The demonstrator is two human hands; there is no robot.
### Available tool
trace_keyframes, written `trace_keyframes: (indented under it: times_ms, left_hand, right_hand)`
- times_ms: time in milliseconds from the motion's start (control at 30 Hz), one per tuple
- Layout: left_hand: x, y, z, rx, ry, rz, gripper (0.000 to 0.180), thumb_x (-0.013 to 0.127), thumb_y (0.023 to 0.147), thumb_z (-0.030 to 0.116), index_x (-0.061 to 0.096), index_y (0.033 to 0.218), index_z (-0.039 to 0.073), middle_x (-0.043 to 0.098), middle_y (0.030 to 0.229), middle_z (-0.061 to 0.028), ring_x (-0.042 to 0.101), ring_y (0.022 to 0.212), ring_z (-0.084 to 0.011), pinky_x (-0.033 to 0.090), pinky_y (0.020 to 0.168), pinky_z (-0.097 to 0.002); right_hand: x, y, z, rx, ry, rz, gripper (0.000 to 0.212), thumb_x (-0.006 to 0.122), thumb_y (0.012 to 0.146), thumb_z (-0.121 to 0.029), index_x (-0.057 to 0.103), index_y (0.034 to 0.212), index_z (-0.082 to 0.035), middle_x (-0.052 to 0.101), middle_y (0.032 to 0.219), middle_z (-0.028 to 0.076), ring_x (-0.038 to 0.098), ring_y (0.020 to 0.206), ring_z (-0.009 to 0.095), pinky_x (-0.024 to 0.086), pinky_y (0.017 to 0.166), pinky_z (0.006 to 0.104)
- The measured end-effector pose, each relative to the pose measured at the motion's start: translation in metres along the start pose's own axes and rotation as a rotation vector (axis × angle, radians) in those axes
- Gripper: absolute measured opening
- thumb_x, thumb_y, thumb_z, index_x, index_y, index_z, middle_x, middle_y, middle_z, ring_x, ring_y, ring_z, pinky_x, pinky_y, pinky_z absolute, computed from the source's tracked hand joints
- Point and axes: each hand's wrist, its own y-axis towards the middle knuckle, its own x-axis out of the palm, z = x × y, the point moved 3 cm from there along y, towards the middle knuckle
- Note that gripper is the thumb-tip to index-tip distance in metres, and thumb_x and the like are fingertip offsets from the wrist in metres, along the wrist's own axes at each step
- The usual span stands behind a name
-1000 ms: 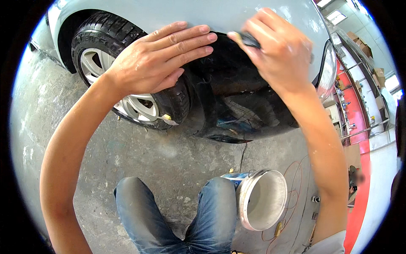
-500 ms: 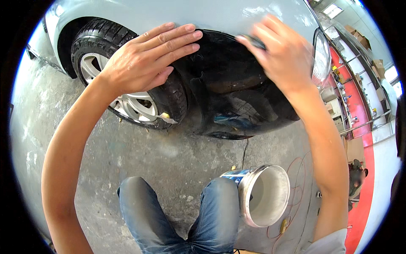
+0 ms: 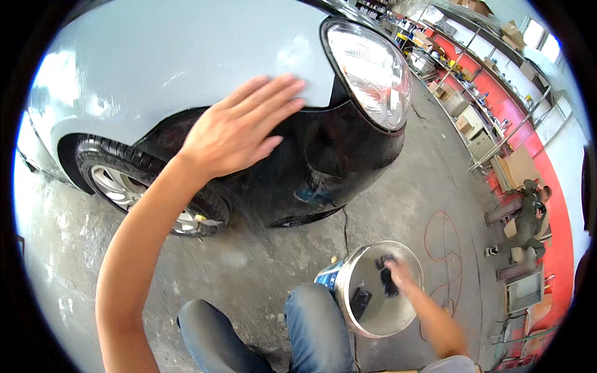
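My left hand (image 3: 239, 127) lies with fingers stretched out across the pale grey front fender (image 3: 205, 59) of a car, at its lower edge above the black bumper (image 3: 311, 161). Its fingertips point toward the headlight (image 3: 370, 71). My right hand (image 3: 401, 273), smeared by motion, is down in the mouth of a white bucket (image 3: 349, 311) beside my right knee. A dark pad (image 3: 387, 276) hangs at its fingers, which seem to pinch it by the upper end. A second dark, block-shaped piece (image 3: 360, 303) shows inside the bucket, near the rim on my knee's side.
A front wheel (image 3: 118, 183) with silver spokes stands on the left under the fender. A thin red hose (image 3: 460, 267) lies on the concrete floor right of the bucket. Cluttered shelves (image 3: 479, 81) line the red and white wall, where another person (image 3: 528, 214) sits.
My right hand has dropped from the fender into the bucket with the dark piece. My left hand stays on the fender. The view has swung right, bringing in the whole headlight.
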Motion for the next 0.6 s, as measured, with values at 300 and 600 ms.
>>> trace_keyframes:
  times_ms: [300,600]
  left_hand:
    - [-0.002,0.056,0.006,-0.172,0.168,0.249,0.069,0.064,0.092,0.033,0.046,0.153,0.007,0.043,0.161,-0.0149,0.038,0.151,-0.0330,0.025,0.126,-0.0506]
    - [-0.001,0.061,0.006,-0.332,0.194,0.344,0.072,0.065,0.092,0.033,0.044,0.152,-0.002,0.038,0.162,-0.0238,0.034,0.152,-0.0416,0.025,0.124,-0.0542]
  right_hand:
    - [0.150,0.017,0.208,0.229,-0.165,-0.806,0.057,0.083,0.086,-0.025,0.065,0.133,0.001,0.072,0.121,0.018,0.064,0.113,0.032,0.048,0.101,0.0464]
    - [0.122,0.059,0.271,0.154,-0.149,-0.788,0.046,0.066,0.093,-0.032,0.068,0.126,0.000,0.072,0.122,0.018,0.067,0.112,0.034,0.051,0.101,0.0518]
